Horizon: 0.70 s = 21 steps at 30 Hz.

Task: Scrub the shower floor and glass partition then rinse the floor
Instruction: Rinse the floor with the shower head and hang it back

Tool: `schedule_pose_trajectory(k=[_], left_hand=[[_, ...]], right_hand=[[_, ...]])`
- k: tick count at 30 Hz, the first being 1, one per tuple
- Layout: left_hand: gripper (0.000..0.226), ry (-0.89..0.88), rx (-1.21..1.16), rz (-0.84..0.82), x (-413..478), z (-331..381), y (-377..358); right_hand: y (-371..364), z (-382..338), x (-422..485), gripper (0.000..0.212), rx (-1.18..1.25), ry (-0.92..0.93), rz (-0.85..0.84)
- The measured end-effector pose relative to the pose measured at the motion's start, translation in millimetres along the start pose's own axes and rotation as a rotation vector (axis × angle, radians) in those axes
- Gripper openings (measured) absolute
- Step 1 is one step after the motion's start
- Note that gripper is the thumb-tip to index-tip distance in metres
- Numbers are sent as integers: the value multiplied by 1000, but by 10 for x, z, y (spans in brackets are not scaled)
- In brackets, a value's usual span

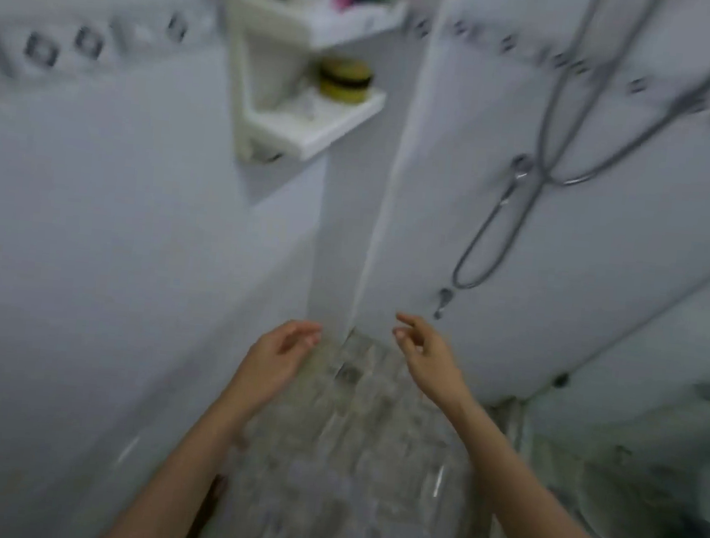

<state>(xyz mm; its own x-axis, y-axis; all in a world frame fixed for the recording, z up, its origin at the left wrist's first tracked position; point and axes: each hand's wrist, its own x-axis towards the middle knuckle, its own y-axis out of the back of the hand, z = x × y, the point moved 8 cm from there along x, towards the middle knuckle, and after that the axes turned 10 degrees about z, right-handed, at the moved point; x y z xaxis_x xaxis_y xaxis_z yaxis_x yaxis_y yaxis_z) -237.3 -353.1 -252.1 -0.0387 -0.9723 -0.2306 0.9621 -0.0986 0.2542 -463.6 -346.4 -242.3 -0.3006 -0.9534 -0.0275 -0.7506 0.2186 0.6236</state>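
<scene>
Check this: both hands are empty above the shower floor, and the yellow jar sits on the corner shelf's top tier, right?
Not quite. The head view shows the yellow jar on the lower tier of the corner shelf, not the top. The left hand and right hand are indeed empty above the shower floor.

Glossy wet speckled shower floor [339, 462]; shiny metal hose [492, 225]; smooth white tiles [89, 221].
</scene>
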Motion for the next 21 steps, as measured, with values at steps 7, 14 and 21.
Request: schedule_pose_trajectory(k=[7, 14, 21], left_hand=[[26, -414, 21, -241, 372, 2286, -1027], [25, -706, 15, -327, 827, 3978, -2008], [27, -897, -7, -292, 1371, 5446, -2939]], right_hand=[[2392, -646, 446, 30, -21, 106, 469], [4262, -926, 971, 33, -5, 208, 795], [5884, -1466, 1812, 43, -30, 388, 997]])
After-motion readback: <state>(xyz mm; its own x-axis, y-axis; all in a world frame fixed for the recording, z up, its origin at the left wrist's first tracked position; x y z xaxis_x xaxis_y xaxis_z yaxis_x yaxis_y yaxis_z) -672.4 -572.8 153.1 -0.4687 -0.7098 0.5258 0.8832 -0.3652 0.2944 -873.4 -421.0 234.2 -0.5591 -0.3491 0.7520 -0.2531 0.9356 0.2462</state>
